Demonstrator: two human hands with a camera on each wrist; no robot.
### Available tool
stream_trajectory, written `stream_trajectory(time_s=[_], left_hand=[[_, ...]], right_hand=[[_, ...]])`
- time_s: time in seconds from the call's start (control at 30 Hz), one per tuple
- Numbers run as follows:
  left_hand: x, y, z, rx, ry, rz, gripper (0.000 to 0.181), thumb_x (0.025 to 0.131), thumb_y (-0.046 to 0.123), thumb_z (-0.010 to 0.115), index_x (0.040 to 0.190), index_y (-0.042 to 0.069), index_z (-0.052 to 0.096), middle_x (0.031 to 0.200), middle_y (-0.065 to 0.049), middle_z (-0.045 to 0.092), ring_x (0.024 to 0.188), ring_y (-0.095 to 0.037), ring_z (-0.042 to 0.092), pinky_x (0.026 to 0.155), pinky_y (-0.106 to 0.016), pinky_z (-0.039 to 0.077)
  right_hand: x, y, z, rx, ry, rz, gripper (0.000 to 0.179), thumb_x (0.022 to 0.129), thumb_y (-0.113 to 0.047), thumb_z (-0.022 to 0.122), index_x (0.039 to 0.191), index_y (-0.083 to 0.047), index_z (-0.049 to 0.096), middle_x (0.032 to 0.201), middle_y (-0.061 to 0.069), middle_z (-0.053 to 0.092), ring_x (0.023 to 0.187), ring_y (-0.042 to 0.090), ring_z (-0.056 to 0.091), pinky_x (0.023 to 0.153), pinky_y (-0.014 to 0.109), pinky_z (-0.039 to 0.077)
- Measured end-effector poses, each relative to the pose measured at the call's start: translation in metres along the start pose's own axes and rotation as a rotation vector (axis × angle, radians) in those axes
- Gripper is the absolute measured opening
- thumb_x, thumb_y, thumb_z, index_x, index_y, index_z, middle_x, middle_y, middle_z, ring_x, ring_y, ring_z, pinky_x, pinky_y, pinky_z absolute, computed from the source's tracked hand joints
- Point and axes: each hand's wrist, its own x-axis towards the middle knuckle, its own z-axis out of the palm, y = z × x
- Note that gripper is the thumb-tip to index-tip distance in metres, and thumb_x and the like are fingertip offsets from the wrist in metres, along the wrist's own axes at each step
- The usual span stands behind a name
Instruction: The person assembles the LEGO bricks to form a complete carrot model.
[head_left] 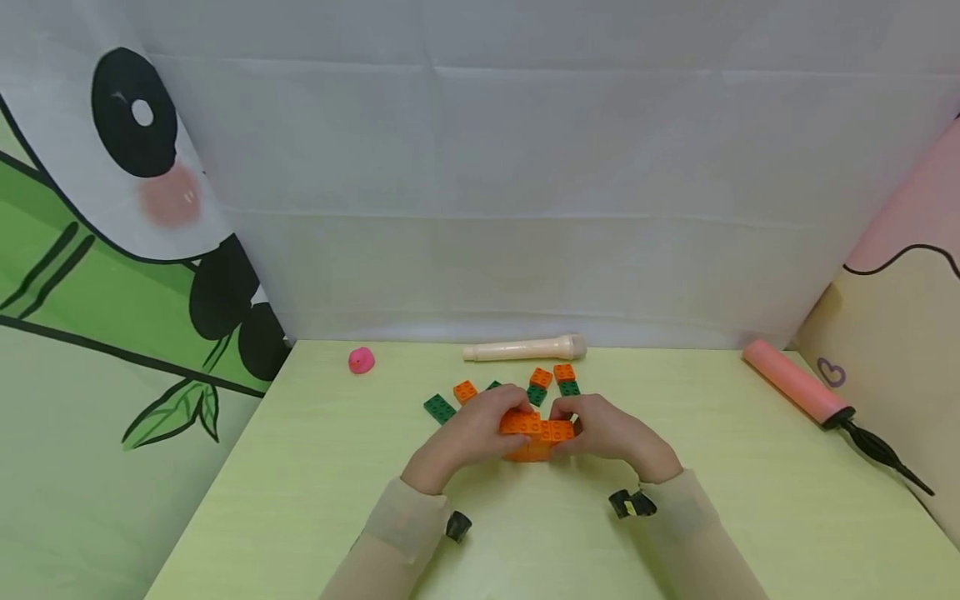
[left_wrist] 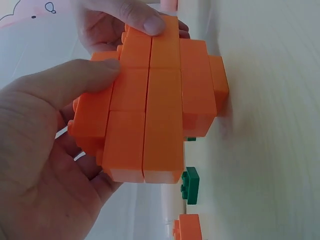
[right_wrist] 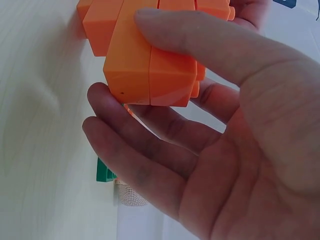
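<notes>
Between both hands is a stacked build of orange toy bricks (left_wrist: 165,105), several layers wide in the middle and narrower at its base. My left hand (head_left: 480,425) grips its left side, thumb on the near face and fingers behind. On the right side my right hand (head_left: 607,429) holds it too, its thumb (right_wrist: 170,30) lying across the near face with the index finger behind. The other right fingers are spread below, seen in the right wrist view. The far side of the build is hidden.
Behind the hands lie loose bricks: a green one (head_left: 439,408), an orange one (head_left: 465,392), and two orange-green pairs. A cream toy microphone (head_left: 525,348) lies near the back wall, a pink small toy (head_left: 361,360) at back left, and a pink tube with black handle (head_left: 795,383) at right.
</notes>
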Motion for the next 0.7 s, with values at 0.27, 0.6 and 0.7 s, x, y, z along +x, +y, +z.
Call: stream_trajectory(time_s=[0.27, 0.6, 0.7], left_hand=[[-0.002, -0.013, -0.006, -0.157, -0.027, -0.041, 0.027, 0.1, 0.037, 0.073, 0.12, 0.02, 0.066, 0.11, 0.011, 0.062, 0.096, -0.013, 0.059, 0.086, -0.032, 0.053], [-0.004, -0.042, -0.012, 0.262, 0.162, -0.232, 0.032, 0.103, -0.001, 0.059, 0.135, 0.002, 0.062, 0.132, -0.012, 0.065, 0.119, -0.032, 0.06, 0.106, -0.045, 0.048], [-0.007, -0.046, -0.01, 0.349, 0.116, -0.26, 0.035, 0.103, 0.0, 0.061, 0.138, 0.001, 0.061, 0.134, -0.014, 0.066, 0.121, -0.034, 0.06, 0.107, -0.045, 0.047]], right_hand=[[0.0, 0.001, 0.0, -0.008, -0.007, 0.024, 0.027, 0.083, -0.015, 0.089, 0.096, -0.016, 0.065, 0.091, -0.003, 0.062, 0.076, 0.023, 0.055, 0.066, 0.03, 0.045], [0.0, 0.0, 0.0, -0.021, -0.01, 0.044, 0.029, 0.082, -0.015, 0.09, 0.097, -0.016, 0.065, 0.096, -0.002, 0.061, 0.08, 0.022, 0.054, 0.069, 0.032, 0.045], [0.0, 0.0, 0.0, -0.018, -0.012, 0.041, 0.029, 0.082, -0.015, 0.09, 0.097, -0.016, 0.065, 0.095, -0.002, 0.061, 0.079, 0.022, 0.054, 0.069, 0.032, 0.045]])
